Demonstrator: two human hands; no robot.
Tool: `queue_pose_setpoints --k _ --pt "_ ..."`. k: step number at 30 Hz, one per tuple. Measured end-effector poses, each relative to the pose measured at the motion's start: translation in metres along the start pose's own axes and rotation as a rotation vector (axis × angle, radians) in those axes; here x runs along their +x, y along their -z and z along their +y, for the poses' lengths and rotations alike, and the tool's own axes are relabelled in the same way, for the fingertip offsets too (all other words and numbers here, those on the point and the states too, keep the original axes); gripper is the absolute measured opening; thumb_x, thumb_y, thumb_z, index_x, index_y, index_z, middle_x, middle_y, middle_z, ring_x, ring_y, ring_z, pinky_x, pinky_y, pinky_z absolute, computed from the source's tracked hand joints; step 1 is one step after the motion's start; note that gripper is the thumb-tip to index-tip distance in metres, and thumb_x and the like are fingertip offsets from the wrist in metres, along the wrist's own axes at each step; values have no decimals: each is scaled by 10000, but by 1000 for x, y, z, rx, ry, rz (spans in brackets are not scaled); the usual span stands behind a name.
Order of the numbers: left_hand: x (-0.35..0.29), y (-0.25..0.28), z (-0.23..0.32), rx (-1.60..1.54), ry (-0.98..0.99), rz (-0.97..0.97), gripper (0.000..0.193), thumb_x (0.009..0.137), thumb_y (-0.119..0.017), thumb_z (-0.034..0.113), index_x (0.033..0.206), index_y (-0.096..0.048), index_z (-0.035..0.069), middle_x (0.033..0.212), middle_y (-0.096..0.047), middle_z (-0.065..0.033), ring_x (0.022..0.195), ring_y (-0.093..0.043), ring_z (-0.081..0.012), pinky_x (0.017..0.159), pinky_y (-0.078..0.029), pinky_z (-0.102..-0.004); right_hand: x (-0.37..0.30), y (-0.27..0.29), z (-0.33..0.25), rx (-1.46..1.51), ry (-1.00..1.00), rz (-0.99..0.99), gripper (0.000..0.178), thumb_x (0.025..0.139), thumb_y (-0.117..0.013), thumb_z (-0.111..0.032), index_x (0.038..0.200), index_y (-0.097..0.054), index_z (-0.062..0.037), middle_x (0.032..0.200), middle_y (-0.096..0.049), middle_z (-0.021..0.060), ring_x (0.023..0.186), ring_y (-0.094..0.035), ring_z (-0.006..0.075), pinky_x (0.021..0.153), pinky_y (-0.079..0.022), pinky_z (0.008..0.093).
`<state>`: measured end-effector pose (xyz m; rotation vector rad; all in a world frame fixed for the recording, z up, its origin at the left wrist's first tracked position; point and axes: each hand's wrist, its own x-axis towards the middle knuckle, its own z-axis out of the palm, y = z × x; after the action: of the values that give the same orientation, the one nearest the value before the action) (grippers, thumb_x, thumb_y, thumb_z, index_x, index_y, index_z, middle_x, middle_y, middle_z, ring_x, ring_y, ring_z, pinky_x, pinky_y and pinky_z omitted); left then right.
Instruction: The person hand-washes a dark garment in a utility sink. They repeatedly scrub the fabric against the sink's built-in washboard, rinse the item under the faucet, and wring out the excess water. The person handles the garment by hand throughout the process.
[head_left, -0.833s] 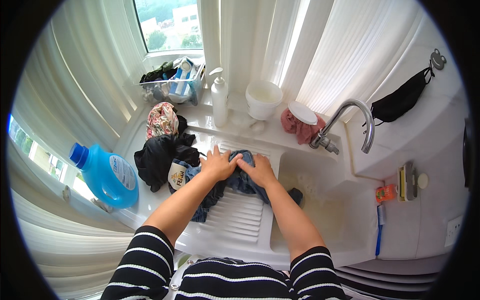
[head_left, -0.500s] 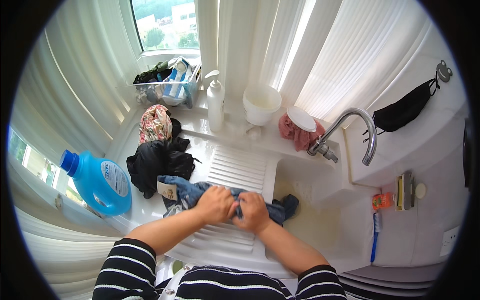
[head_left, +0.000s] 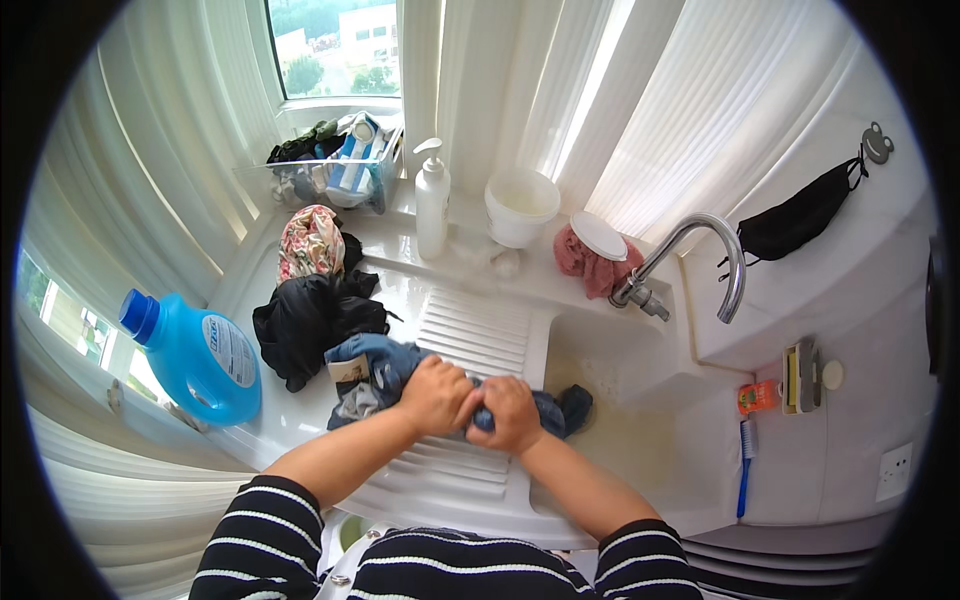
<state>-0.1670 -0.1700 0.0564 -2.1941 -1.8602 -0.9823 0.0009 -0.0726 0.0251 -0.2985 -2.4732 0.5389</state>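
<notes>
Blue denim jeans point(head_left: 392, 362) with a pale patch lie bunched across the ribbed washboard point(head_left: 475, 328). My left hand point(head_left: 437, 398) is closed around the middle of the bundle. Right beside it, my right hand point(head_left: 510, 412) also grips the denim, the two hands almost touching. From my right hand a dark end of the cloth hangs over the edge into the sink basin point(head_left: 640, 490), which holds cloudy water. Part of the jeans is hidden under my fingers.
Left of the jeans sit black clothing point(head_left: 310, 325), a floral cloth point(head_left: 312, 245) and a blue detergent bottle point(head_left: 195, 360). Behind stand a pump bottle point(head_left: 432, 210), a white tub point(head_left: 522, 208) and a pink cloth point(head_left: 592, 265). A curved faucet point(head_left: 735, 270) overhangs the basin; a blue-handled brush point(head_left: 746, 470) hangs at right.
The patterned left end of the jeans has bunched up and shifted slightly right. Both hands keep their grip, the right one turned a little, with denim now showing between them.
</notes>
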Motion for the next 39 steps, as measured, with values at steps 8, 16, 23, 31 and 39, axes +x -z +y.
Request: queue_pose_setpoints --k 8,16,23,31,39 --pt "25 0 -9 182 300 -111 439 881 -591 479 1032 -683 77 1051 -646 -132 1068 -572 -329 970 -356 -548 31 20 8 110 -352 -276 733 698 -735 -494 1319 -539 -158 1458 -387 214 1327 -399 385 1063 -305 566" --pt "25 -9 -17 -43 -21 -24 242 847 -623 251 681 -584 79 665 -572 -116 665 -558 -313 702 -416 -410 20 -5 36 -55 101 40 492 684 -723 -419 1058 -578 -134 1107 -559 152 1034 -541 361 910 -420 481" --pt "36 2 10 300 376 -189 549 852 -598 545 1049 -656 36 1161 -585 -200 1165 -485 -378 1019 -335 -512 27 23 17 138 -308 -143 642 632 -729 -373 1212 -561 -157 1309 -514 123 1245 -460 329 1037 -295 569" --pt "15 -4 -17 -52 -88 59 244 817 -628 269 666 -554 92 685 -547 -94 658 -530 -298 648 -415 -407 20 -7 28 -34 7 9 368 716 -707 -362 980 -605 -127 1069 -585 113 1054 -557 308 886 -423 428" --pt "12 15 11 175 66 -101 484 881 -581 503 1074 -668 68 1067 -613 -165 1053 -557 -349 911 -408 -464 21 28 0 -129 -79 20 557 688 -751 -375 1173 -581 -160 1249 -513 161 1097 -523 352 952 -382 491"
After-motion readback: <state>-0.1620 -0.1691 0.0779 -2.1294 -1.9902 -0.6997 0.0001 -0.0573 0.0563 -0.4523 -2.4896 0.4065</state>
